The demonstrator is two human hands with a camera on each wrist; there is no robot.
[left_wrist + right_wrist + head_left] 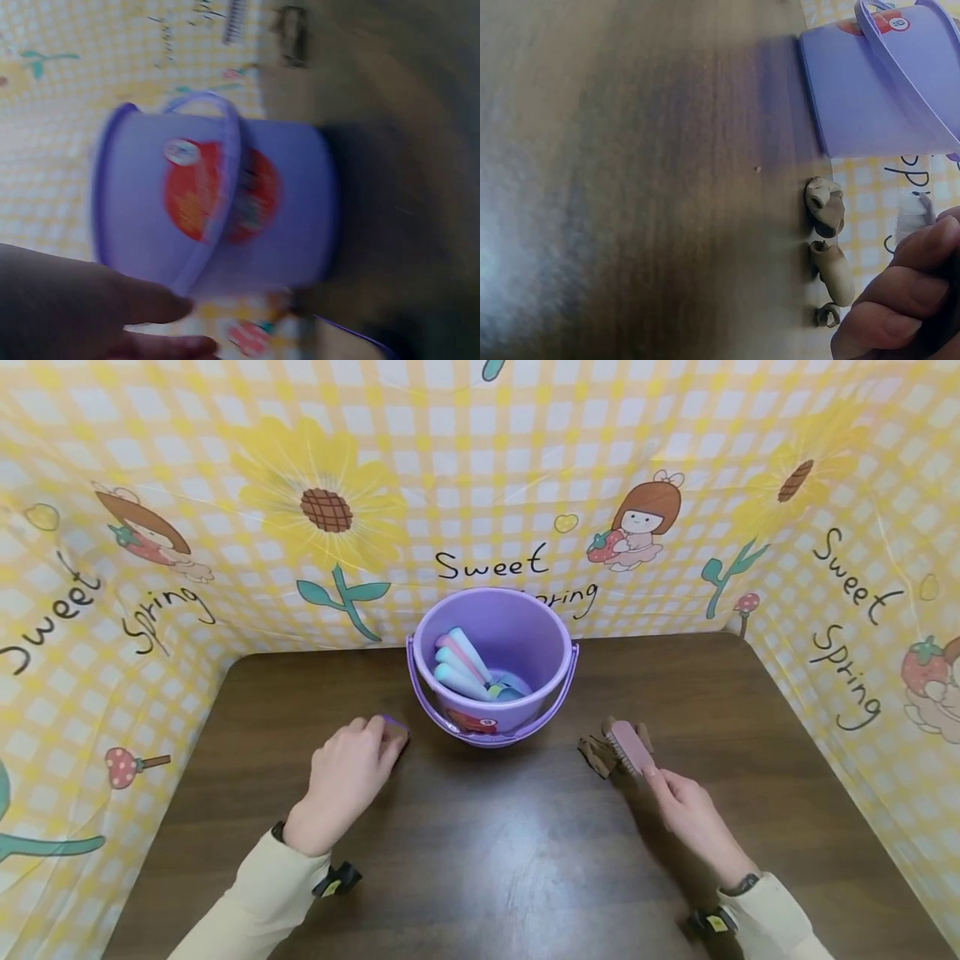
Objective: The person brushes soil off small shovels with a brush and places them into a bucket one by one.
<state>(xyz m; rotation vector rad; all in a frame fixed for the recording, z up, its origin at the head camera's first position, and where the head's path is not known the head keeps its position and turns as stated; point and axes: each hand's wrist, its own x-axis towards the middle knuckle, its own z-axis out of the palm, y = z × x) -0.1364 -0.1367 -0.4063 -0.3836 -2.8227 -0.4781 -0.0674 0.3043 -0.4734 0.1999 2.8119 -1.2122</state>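
My right hand (693,814) grips the handle of a pink-backed brush (630,745), its pale bristles facing left beside a crumpled brown scrap (597,755). In the right wrist view, its curled fingers (907,300) hide the handle. My left hand (345,777) is low over the table, left of the bucket. Right at its fingertips is a small thing with a thin purple edge (396,723), mostly covered; I cannot tell whether the hand holds it. A purple bucket (495,722) stands upright between the hands, handle down in front. Several pastel-handled tools (457,664) lean inside it.
More brown curled scraps (832,274) lie by the brush, one peeking out behind it (645,735). The dark wooden table (487,860) ends against yellow checked cloth walls (480,485) at the back and both sides. A wrist camera (337,880) hangs under the left sleeve.
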